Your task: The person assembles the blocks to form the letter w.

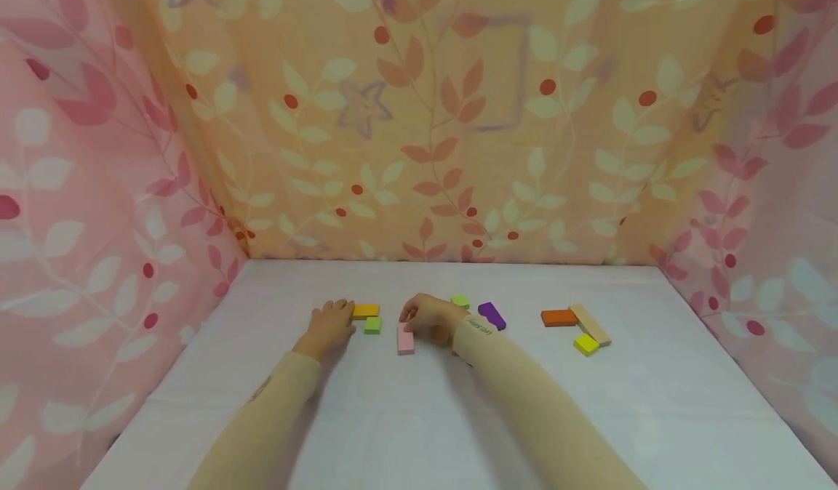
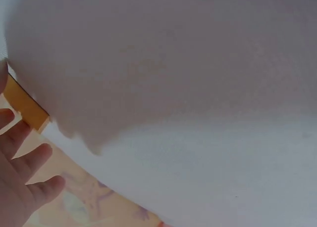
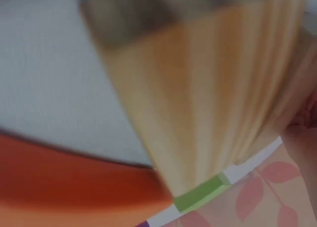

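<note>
In the head view my left hand (image 1: 327, 326) is at the left end of a yellow block (image 1: 366, 311), thumb on the near side and fingers on the far side. The left wrist view shows the yellow block (image 2: 27, 106) between thumb and fingers, the outer fingers spread. A light green block (image 1: 372, 325) lies just in front of it. My right hand (image 1: 432, 317) pinches the far end of a pink block (image 1: 406, 339) on the table. Close to the right wrist camera stands a blurred striped wooden block (image 3: 198, 103), with an orange block (image 3: 74, 177) beside it.
Beyond the right hand lie a green block (image 1: 460, 302) and a purple block (image 1: 492, 315). Farther right, an orange block (image 1: 559, 318), a long plain wooden block (image 1: 591, 325) and a bright yellow block (image 1: 585, 344) sit close together. Patterned curtains (image 1: 419, 112) surround the white table (image 1: 406, 424).
</note>
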`<state>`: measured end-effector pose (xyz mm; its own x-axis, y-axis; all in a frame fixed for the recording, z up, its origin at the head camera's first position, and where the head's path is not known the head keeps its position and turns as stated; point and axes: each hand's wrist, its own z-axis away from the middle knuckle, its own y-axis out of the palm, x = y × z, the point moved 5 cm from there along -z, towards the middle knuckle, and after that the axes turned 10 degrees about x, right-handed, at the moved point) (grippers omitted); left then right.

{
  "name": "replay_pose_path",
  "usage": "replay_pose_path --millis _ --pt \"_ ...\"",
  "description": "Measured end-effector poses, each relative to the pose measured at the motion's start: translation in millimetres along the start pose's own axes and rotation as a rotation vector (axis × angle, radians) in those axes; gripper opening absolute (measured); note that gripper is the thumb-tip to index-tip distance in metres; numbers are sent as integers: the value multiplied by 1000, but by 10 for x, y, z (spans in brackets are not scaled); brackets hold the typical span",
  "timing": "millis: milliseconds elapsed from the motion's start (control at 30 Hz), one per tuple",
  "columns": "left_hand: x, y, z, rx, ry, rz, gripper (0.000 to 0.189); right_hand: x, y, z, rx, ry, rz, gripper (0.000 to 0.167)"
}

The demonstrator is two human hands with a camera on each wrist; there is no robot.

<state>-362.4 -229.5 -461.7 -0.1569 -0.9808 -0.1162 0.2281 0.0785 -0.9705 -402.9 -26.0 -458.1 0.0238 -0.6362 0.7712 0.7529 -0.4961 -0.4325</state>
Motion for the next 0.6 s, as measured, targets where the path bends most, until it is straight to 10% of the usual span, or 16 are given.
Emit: replay_pose_path --millis 233,600 --pt "7 -58 94 -35 -71 -88 27 -9 6 -62 -2 -57 62 7" --pt "57 -84 480 28 -188 103 29 34 -40 -114 -21 -53 197 10"
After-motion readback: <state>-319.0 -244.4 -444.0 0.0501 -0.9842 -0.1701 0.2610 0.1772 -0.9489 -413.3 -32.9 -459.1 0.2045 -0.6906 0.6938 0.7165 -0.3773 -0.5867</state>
